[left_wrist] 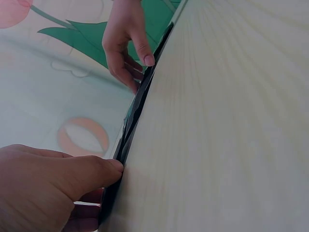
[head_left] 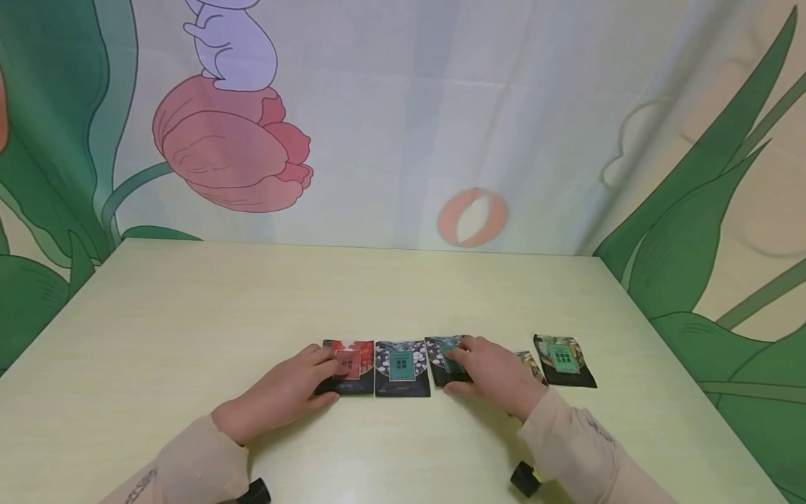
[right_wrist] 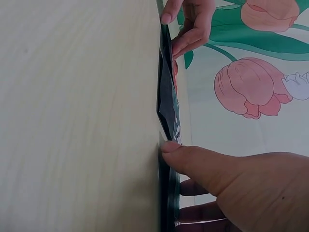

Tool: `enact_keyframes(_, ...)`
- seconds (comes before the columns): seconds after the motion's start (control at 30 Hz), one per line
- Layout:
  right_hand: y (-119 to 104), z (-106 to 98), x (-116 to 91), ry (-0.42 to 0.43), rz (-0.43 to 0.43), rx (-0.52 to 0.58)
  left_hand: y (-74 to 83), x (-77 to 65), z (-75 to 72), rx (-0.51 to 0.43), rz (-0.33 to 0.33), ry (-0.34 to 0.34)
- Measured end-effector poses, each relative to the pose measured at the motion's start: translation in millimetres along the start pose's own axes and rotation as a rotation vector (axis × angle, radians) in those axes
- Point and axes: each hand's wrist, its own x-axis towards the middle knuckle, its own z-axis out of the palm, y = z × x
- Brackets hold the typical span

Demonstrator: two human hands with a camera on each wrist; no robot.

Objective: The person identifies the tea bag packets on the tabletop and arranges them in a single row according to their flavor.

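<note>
Several small flat dark sachets with printed tops lie in a row on the table. My left hand (head_left: pixel 283 393) grips the red-printed sachet (head_left: pixel 362 381) at the row's left end, thumb at its near edge and fingers over its top. Beside it lies a sachet with white blossoms and a teal label (head_left: pixel 403 367). My right hand (head_left: pixel 497 376) holds the third, teal-printed sachet (head_left: pixel 439 353), its thumb (right_wrist: pixel 176 150) at the near edge and fingers on the face. Another sachet (head_left: pixel 531 365) is mostly hidden behind the right hand.
A green-labelled sachet (head_left: pixel 564 360) lies at the row's right end, slightly tilted. The pale wooden table (head_left: pixel 252 294) reaches back to a printed curtain (head_left: pixel 378 126) with flowers and leaves. Black wrist devices (head_left: pixel 525 479) sit under both sleeves.
</note>
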Motion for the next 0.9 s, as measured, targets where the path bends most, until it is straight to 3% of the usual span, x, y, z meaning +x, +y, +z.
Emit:
enact_keyframes(0.47,-4.9,-1.2,-7.8,0.013,0.002,0.025,-0.1,-0.1,0.7,0.023,0.006,0.013)
enact_keyframes(0.9,-4.4,2.0,-9.2,0.058,0.007,0.045,-1.1,-1.7,-0.3,0.053,0.051,0.050)
